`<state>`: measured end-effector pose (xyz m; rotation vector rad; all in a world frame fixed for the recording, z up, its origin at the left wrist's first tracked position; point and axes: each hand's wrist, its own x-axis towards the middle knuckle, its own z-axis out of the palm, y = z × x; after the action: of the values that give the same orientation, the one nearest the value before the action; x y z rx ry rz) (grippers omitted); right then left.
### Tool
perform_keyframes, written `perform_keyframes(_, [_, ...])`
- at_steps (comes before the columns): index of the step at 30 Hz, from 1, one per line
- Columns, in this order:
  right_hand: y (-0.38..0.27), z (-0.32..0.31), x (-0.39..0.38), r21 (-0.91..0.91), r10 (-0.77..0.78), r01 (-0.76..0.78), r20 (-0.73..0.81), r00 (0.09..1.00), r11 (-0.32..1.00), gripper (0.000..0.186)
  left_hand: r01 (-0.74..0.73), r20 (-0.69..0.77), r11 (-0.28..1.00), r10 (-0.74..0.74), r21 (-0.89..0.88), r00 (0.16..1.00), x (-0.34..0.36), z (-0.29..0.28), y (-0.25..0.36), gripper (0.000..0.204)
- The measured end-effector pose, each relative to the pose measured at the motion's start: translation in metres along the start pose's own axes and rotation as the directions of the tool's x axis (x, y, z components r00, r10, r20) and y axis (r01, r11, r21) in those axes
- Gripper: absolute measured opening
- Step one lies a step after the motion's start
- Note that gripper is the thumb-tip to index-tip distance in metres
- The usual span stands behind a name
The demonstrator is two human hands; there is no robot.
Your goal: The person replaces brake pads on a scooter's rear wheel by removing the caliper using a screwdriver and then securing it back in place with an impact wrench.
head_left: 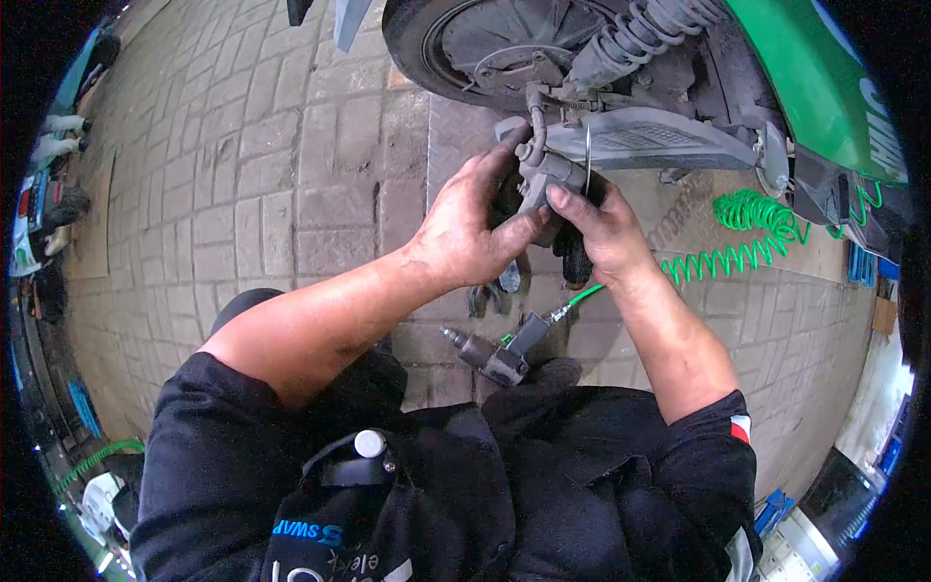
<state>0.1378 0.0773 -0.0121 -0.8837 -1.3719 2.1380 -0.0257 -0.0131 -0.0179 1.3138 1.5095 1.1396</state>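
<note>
My left hand (473, 221) grips a dirty grey brake caliper (551, 173) from the left, fingers wrapped round it and thumb across its lower part. My right hand (607, 231) holds the same caliper from the right, thumb on its body. A short hose bends upward from the caliper toward the wheel hub, and a thin metal piece stands beside my right fingers. Above hang a scooter's wheel (436, 48) and coil-spring shock (626, 58). Below my hands, an air impact wrench (490, 357) lies on the paving, joined to a green coiled hose (722, 254).
A grey footboard (669, 136) and green body panel (815, 92) fill the upper right. A metal plate (815, 247) lies under the scooter. Small dark metal items (485, 296) rest on the paving below my hands. Other scooters (44, 213) line the far left.
</note>
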Motion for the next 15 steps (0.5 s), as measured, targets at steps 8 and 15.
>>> perform_keyframes(8, [0.004,0.003,-0.007,-0.079,-0.066,0.065,-0.021,0.998,0.995,0.036,-0.044,0.015,0.966,0.041,0.257,0.999,-0.003,-0.003,0.018,0.087])
perform_keyframes(15, [0.011,0.007,-0.003,-0.04,0.022,-0.025,-0.086,0.996,0.999,0.032,-0.04,-0.007,0.973,0.043,0.229,0.999,0.0,0.001,0.003,0.086])
